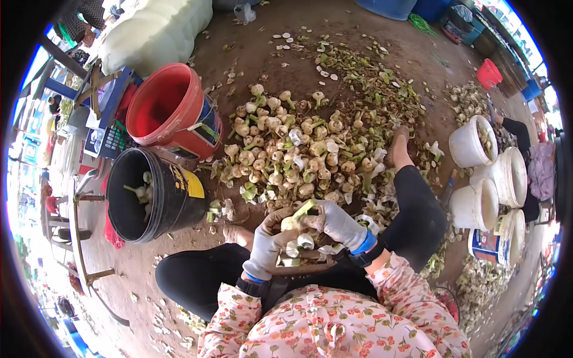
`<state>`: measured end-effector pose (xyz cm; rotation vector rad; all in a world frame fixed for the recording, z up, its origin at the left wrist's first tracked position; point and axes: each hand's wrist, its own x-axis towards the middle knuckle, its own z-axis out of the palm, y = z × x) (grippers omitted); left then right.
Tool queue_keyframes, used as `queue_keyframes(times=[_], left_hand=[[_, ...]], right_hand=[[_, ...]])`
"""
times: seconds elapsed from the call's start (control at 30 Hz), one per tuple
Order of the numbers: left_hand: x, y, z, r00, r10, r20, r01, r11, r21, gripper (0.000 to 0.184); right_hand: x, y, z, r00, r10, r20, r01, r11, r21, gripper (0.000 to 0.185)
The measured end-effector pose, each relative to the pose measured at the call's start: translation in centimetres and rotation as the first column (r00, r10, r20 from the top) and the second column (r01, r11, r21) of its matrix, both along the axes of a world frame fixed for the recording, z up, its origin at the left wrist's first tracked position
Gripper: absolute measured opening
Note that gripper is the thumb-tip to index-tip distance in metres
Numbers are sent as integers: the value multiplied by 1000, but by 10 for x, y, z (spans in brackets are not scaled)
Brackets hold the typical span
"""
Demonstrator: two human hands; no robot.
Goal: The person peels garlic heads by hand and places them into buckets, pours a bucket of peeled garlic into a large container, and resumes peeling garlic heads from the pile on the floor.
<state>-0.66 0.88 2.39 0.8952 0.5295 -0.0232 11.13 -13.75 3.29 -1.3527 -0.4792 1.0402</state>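
My left hand [266, 246], in a pale grey work glove, is wrapped around a garlic bulb [290, 224] in front of my lap. Its short green stem points up and to the right. My right hand [338, 227], gloved too, has its fingers closed at the stem side of this bulb; whether a tool sits in them is hidden. Just below the hands are a few pale bulbs or peeled pieces [305, 241] above a wooden board or frame [304, 267]. Beyond my hands lies a large heap of garlic bulbs [298, 143] on the ground.
A black bucket [132, 194] with a few bulbs inside stands at left, beside a red bucket [164, 107] and a blue scale [107, 134]. White buckets [473, 143] stand at right near another person's dark-clothed leg [518, 132]. Green trimmings [370, 77] litter the ground behind the heap.
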Motion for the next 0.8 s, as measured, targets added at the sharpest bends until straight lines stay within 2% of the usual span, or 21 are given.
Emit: queue_keyframes(times=[0.07,0.1,0.17,0.2,0.23,0.27,0.3,0.33,0.4,0.43,0.47,0.53,0.6,0.63,0.73,0.77,0.8], left_hand=[[-4,4,-1,999,-14,44,25,968,-249,46],[-1,4,-6,996,-32,85,53,964,-259,46],[-1,0,-10,995,-11,101,58,881,-469,50],[-2,-1,-11,995,2,105,58,822,-567,53],[-7,2,-26,990,-52,130,125,746,-654,61],[-8,3,-34,983,-61,173,166,695,-700,61],[-6,4,-33,974,-67,216,208,639,-741,62],[-4,5,-32,963,-70,259,251,579,-776,63],[3,6,-22,987,-10,163,117,742,-660,61],[7,1,-9,992,51,119,18,856,-516,60],[10,-2,-3,989,120,85,-83,933,-350,59],[8,-1,-7,982,95,166,-41,952,-303,59],[8,-2,-6,971,91,221,-39,972,-230,59],[7,-7,11,986,106,126,-89,988,-129,62],[3,-14,4,985,113,132,-146,949,279,65],[1,-17,0,979,162,122,-187,952,243,60],[0,-13,0,985,142,99,-152,983,105,61]], right_hand=[[1,-1,2,998,30,57,-31,1000,5,18],[2,-1,5,997,49,51,-49,999,-1,19],[0,1,10,997,78,17,-78,997,5,21],[0,1,13,990,87,107,-87,996,-8,21],[0,0,17,976,98,195,-95,995,-23,21],[0,0,18,953,111,281,-104,994,-40,21],[-1,2,11,863,76,499,-70,997,-32,20],[-5,1,8,915,25,403,-23,1000,-11,19],[-12,5,9,977,-77,198,75,997,16,17],[-12,6,27,979,-107,-172,119,991,57,17],[-14,14,17,984,-175,-17,176,979,102,19],[-15,15,0,977,-204,-52,202,978,-55,24],[-12,14,-8,978,-201,-60,197,979,-56,23],[-11,13,-9,979,-196,-62,193,980,-58,23],[-14,14,-4,978,-207,24,208,977,-43,18],[-14,14,-5,949,-202,243,209,978,-3,19],[-14,13,-5,872,-196,448,200,979,38,20]])
